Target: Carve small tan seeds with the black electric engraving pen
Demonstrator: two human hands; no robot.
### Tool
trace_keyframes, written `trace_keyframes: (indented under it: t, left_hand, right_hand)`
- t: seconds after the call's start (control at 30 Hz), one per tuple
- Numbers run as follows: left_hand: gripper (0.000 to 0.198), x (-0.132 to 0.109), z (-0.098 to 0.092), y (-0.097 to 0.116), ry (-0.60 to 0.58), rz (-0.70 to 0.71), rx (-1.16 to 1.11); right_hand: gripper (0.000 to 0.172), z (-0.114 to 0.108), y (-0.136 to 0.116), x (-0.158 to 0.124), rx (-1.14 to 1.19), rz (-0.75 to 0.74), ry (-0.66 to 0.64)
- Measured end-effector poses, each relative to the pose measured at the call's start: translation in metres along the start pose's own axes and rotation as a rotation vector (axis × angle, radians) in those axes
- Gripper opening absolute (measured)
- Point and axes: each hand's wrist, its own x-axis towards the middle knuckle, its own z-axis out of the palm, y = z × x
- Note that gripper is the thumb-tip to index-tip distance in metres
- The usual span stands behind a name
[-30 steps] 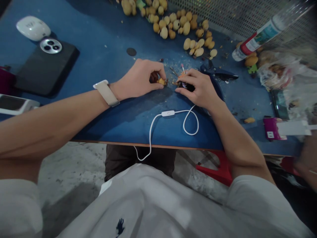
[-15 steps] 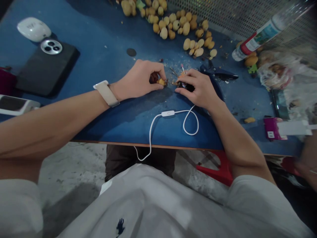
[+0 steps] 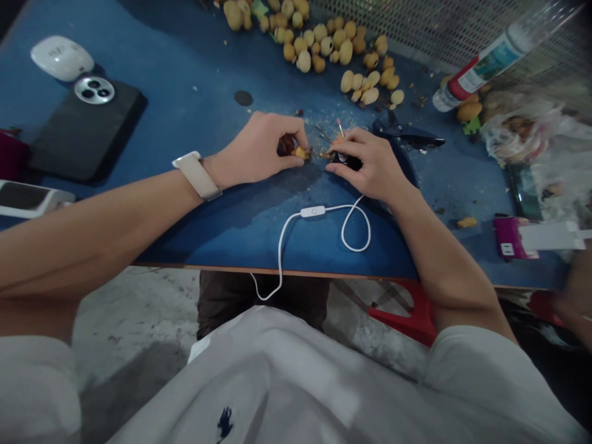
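My left hand [image 3: 266,145], with a pale band on its wrist, pinches a small yellow-brown piece [image 3: 300,152] between thumb and fingertips. Something dark brown shows inside the curl of those fingers. Facing it across a short gap, my right hand [image 3: 365,159] grips a small black object [image 3: 346,160], mostly covered by the fingers, so its kind is unclear. A thin stick with a pink tip [image 3: 339,125] pokes up just beyond the right fingers. Pale crumbs are scattered on the blue tabletop [image 3: 203,123] around both hands. A white cord with an inline switch [image 3: 313,212] passes under my right wrist.
Many rounded yellow-brown lumps [image 3: 319,46] lie along the back. A phone [image 3: 87,132] and white case [image 3: 62,58] are at left. To the right are a leaning bottle [image 3: 485,65], plastic bags [image 3: 522,126] and a purple box [image 3: 513,237]. Another person's blurred hand [image 3: 578,296] shows at far right.
Both hands keep the same grip and nearly the same place. The view has shifted very slightly, and the other person's hand at the right edge has moved a little.
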Motion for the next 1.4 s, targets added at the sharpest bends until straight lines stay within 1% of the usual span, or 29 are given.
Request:
trace_keyframes:
  t: [0.07, 0.17, 0.23, 0.3, 0.43, 0.57, 0.83, 1.07, 1.23, 1.4]
  left_hand:
    - [0.035, 0.001, -0.001, 0.001, -0.004, 0.000, 0.000]
    - [0.050, 0.002, -0.002, 0.002, -0.032, 0.022, 0.026]
    - [0.055, 0.002, -0.002, 0.002, -0.037, 0.030, 0.037]
    - [0.050, 0.002, -0.001, 0.002, -0.029, 0.022, 0.034]
    - [0.031, 0.000, 0.001, -0.003, -0.006, 0.017, 0.017]
    - [0.023, -0.001, 0.002, -0.004, -0.004, 0.015, 0.014]
    - [0.020, 0.000, 0.000, 0.005, -0.020, 0.018, 0.018]
    - [0.021, 0.000, 0.000, 0.002, -0.015, 0.035, 0.023]
    - [0.026, -0.001, -0.002, 0.006, -0.028, 0.040, 0.028]
    - [0.025, -0.001, -0.001, 0.003, -0.013, 0.035, 0.018]
  right_hand:
    - [0.039, 0.000, 0.000, 0.001, 0.002, 0.006, -0.005]
    - [0.038, 0.000, 0.000, 0.001, 0.003, 0.015, -0.003]
    - [0.038, 0.001, 0.001, 0.001, 0.003, 0.007, 0.003]
    - [0.037, 0.001, 0.001, 0.001, -0.001, -0.002, 0.009]
    - [0.036, 0.002, 0.000, 0.000, -0.009, 0.009, 0.011]
    - [0.037, 0.001, 0.001, 0.000, -0.009, 0.006, 0.005]
    - [0.038, 0.001, 0.003, -0.001, -0.023, 0.017, -0.020]
    - [0.036, 0.001, 0.002, -0.001, -0.021, -0.005, -0.006]
    - [0.033, 0.001, 0.002, -0.001, -0.007, 0.011, -0.008]
    - [0.037, 0.001, 0.001, -0.001, -0.002, 0.005, -0.005]
